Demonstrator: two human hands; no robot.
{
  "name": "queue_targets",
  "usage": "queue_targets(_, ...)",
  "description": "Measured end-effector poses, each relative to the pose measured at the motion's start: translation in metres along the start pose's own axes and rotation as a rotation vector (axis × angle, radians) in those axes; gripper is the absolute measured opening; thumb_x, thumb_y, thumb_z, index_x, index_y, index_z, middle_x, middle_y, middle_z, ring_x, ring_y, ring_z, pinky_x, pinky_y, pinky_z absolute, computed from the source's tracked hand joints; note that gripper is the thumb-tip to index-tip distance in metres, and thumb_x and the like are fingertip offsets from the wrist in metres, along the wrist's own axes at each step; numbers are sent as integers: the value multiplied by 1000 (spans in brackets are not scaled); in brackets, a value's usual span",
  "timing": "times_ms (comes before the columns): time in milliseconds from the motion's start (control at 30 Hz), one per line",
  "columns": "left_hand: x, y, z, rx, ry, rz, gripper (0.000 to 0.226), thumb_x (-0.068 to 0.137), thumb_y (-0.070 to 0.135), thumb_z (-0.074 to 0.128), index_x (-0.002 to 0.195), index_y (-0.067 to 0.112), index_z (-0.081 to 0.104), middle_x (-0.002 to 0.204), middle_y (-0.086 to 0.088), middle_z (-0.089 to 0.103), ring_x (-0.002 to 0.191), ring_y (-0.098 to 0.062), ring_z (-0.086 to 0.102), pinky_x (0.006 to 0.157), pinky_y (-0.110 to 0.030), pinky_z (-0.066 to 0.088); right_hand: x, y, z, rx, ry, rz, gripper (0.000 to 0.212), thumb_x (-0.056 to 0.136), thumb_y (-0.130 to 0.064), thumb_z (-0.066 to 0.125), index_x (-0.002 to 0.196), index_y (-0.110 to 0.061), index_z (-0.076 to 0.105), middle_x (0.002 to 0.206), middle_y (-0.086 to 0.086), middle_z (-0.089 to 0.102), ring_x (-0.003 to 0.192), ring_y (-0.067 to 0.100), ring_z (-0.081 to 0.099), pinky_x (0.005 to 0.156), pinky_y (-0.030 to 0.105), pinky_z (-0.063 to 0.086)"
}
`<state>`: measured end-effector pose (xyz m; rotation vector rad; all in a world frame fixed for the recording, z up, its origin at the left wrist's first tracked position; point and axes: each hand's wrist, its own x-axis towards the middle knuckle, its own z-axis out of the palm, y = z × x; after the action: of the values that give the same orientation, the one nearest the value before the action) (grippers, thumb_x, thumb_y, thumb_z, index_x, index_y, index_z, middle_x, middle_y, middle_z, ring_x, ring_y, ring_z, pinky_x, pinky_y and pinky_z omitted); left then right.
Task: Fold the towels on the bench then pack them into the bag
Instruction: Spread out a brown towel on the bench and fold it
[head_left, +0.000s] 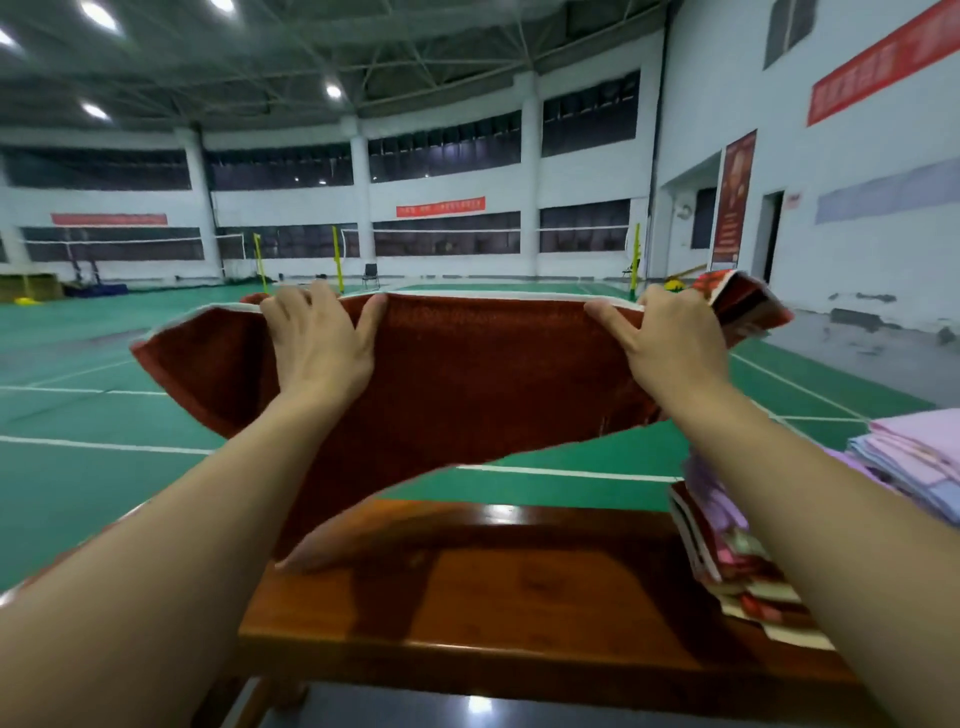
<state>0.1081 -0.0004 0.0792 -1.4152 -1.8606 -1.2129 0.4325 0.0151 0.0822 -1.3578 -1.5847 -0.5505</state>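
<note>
Towel (467, 374), rust-red nubby terry w/ white hem, top edge in both hands' curled fingers (311, 306), above glossy wood bench (519, 597).

The towel (467, 384) I hold is a deep rust red with a white edge along its top; its far right end shows a brighter red pattern. The bench (519, 587) below is glossy reddish-brown wood. On it, a stack of folded towels (737, 571) mixes dark red, cream and pink patches, and a second pile (914, 462) is pale lilac and soft blue. The court floor (78, 415) is green with white lines.
</note>
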Motion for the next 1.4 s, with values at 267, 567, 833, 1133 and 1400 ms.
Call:
queue_targets(267,3,32,-78,-19,258,75,64,101,62,35,112,1,51,119,-28,46,113,-43,40,105,-53,27,0,-23,-86,-2,211,49,68,91,-78,41,81,-12,51,78,6,45,83,29,48,74,41,39)
queue_targets(567,-26,47,-127,-93,359,32,65,100,67,35,120,7,47,130,-24,40,125,-43,35,110,-44,22,-43,-42,-131,47,354,129,59,94,-67,53,92,-8,61,84,7,46,94,37,52,83,48,43)
queue_targets(833,-53,-3,-24,137,124,66,70,97,65,43,109,-3,56,111,-33,49,106,-46,44,99,-55,33,-60,-13,-35,-185,112,122,68,89,-76,49,90,-10,64,92,16,68,101,37,54,89,47,41)
queue_targets(1133,-78,-51,77,227,-51,110,66,97,64,40,100,0,59,98,-28,53,96,-42,46,91,-52,33,-91,16,64,-240,-94,92,66,89,-75,48,84,-10,64,85,13,69,93,36,57,87,46,42)
queue_targets(1400,-7,-36,98,145,-46,142,65,99,62,39,98,-2,53,101,-29,51,96,-43,45,92,-53,32,-19,19,85,-290,-89,29,74,93,-76,39,84,-7,65,86,15,68,94,37,57,87,46,42)
